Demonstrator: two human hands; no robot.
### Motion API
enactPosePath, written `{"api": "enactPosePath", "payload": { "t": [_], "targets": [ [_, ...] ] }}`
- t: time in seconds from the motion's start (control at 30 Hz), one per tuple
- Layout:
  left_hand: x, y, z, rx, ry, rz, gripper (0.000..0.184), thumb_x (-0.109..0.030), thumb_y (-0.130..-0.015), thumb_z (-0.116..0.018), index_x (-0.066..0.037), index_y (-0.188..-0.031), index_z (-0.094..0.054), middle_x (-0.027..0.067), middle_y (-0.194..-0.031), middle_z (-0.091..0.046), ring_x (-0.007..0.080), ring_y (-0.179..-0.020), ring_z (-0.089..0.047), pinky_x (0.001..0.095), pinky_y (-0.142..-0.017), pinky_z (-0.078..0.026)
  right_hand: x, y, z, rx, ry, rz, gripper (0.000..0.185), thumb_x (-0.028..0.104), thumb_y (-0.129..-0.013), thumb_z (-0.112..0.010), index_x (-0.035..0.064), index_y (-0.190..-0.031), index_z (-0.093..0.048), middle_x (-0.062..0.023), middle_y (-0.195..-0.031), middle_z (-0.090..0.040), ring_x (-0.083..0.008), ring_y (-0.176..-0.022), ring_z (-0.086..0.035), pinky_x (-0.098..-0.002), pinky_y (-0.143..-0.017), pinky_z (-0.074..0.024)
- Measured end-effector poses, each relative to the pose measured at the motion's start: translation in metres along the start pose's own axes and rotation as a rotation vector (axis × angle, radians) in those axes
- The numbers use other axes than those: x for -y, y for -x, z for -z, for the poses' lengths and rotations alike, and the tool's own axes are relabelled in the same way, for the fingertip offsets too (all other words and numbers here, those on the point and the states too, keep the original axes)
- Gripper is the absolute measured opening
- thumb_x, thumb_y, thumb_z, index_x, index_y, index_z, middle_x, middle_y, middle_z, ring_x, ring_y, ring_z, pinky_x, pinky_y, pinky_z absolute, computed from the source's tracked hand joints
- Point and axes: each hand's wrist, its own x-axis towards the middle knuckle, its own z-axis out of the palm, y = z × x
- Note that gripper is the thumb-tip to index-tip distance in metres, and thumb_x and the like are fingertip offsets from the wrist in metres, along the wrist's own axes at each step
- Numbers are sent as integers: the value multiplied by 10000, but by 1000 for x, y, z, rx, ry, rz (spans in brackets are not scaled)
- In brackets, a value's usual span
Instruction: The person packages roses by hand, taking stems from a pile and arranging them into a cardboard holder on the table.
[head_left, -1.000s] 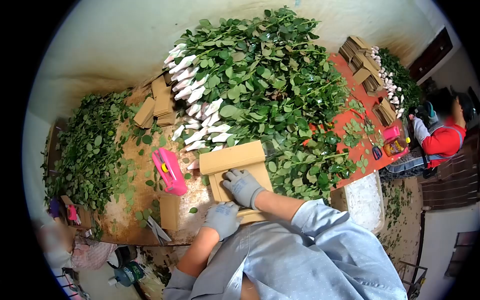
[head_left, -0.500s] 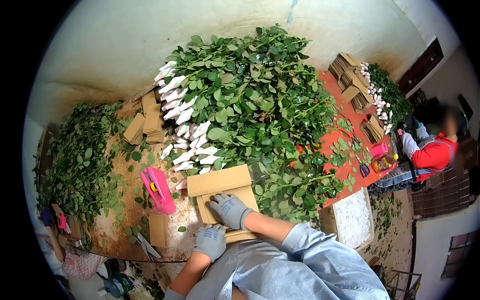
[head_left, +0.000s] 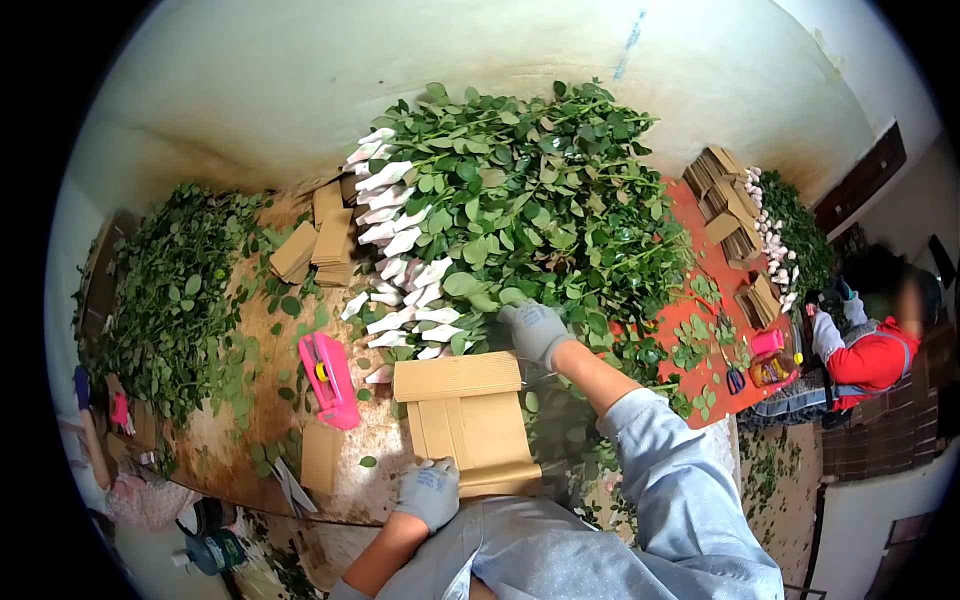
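A cardboard wrap (head_left: pixel 465 430) lies in front of me, its far and near ends folded into flaps. My left hand (head_left: pixel 430 490), in a grey glove, has its fingers curled at the wrap's near left edge. Beyond the wrap's far right corner, my gloved right hand (head_left: pixel 540 332) reaches into the leafy stems (head_left: pixel 560 220); its fingertips are partly lost among the leaves, so its grip is unclear. The stems form a large pile, with white-covered flower heads (head_left: pixel 385 215) pointing left. Left of the wrap lies a pink tape dispenser (head_left: pixel 330 380).
Folded cardboard (head_left: pixel 333 245) sits behind the dispenser; another piece (head_left: pixel 320 457) and scissors (head_left: pixel 292 488) lie near the front edge. More foliage (head_left: pixel 170 300) covers the far left. At right, a person in red (head_left: pixel 868 360) stands by a red tabletop (head_left: pixel 690 270) with stacked cardboard.
My right hand has left the cardboard and moved away from me, rightward, into the stems. My left hand stays at the wrap's near left edge. The view has shifted slightly.
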Motion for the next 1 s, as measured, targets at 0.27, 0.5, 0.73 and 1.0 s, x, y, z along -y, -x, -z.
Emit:
{"api": "enactPosePath", "payload": {
  "t": [0.27,0.5,0.73,1.0],
  "targets": [
    [-1,2,1,-62,6,12,206,-245,-861,-643,-95,-992,-698,104,-1049,-710,304,-1008,-680,469,-877,-491,10,-15,-9,241,685,-43,286,220,-992,-534,159,-1228,-684,-61,-1196,-674,-266,-1161,-596,-441,-872,-475],
    [-4,3,-1,-80,4,13,194,-251,-875,-642,-94,-978,-693,102,-1006,-720,294,-994,-686,465,-874,-494,12,-30,-1,362,860,-34,376,221,-977,-565,171,-1344,-630,-74,-1277,-646,-281,-1201,-584,-470,-905,-464],
    [-4,2,-7,-98,-25,8,201,-207,-875,-601,-95,-997,-715,102,-1004,-729,283,-995,-693,461,-864,-506,-1,-26,30,189,760,37,290,269,-868,-666,155,-1127,-733,-105,-1252,-638,-307,-1216,-558,-488,-1016,-405],
    [-6,1,1,-57,-29,14,225,-199,-882,-597,-90,-1013,-743,102,-1060,-734,283,-1019,-695,457,-881,-511,28,0,56,407,906,433,385,334,-876,-671,147,-1213,-690,-69,-1119,-675,-290,-1123,-573,-499,-987,-417]
  ]
}}
